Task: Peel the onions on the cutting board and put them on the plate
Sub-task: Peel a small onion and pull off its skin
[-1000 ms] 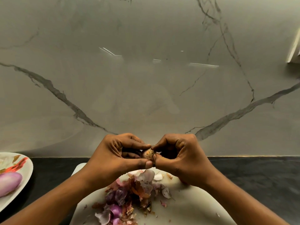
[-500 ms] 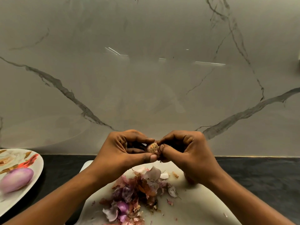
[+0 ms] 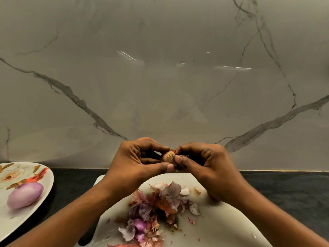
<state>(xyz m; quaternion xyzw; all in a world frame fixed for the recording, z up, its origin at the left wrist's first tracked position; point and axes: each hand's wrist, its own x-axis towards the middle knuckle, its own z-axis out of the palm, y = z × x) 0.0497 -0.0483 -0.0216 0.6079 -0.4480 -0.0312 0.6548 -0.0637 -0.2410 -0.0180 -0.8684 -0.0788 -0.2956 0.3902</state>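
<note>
A small onion (image 3: 168,155) with a brown rooty end is held in the air above the white cutting board (image 3: 220,227). My left hand (image 3: 137,161) grips it from the left, thumb and fingers closed around it. From the right, my right hand (image 3: 204,166) pinches the root end with thumb and fingertips. Most of the onion is hidden by the fingers. A peeled purple onion (image 3: 25,195) lies on the flowered white plate (image 3: 10,221) at the far left.
A heap of purple and brown onion skins (image 3: 153,211) lies on the board under my hands. The board and plate rest on a dark countertop (image 3: 288,189). A grey marble wall (image 3: 160,77) rises right behind it.
Both hands keep hold of the small onion; my right fingertips have shifted slightly on its root end. The view has drifted a little, showing more of the plate.
</note>
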